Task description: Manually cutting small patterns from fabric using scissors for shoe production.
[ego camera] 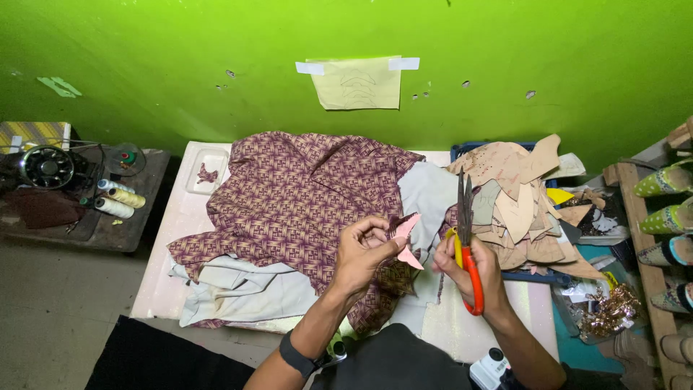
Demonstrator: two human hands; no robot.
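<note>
Leftmost, thread spools (115,198) lie on a dark side table (137,231) beside a sewing machine wheel (47,167). Next, purple patterned fabric (296,195) is heaped on the white tabletop (170,245). Over it, the left hand (361,253) pinches a small pink-backed cut piece (406,238), perhaps fabric. Just right, the right hand (476,271) grips orange-handled scissors (465,238), blades upright and pressed together. Tan cut pieces (516,195) pile beyond, shoes (668,217) racked at the edge.

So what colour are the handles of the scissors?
Red and yellow, on the scissors in the right hand; head view.
</note>
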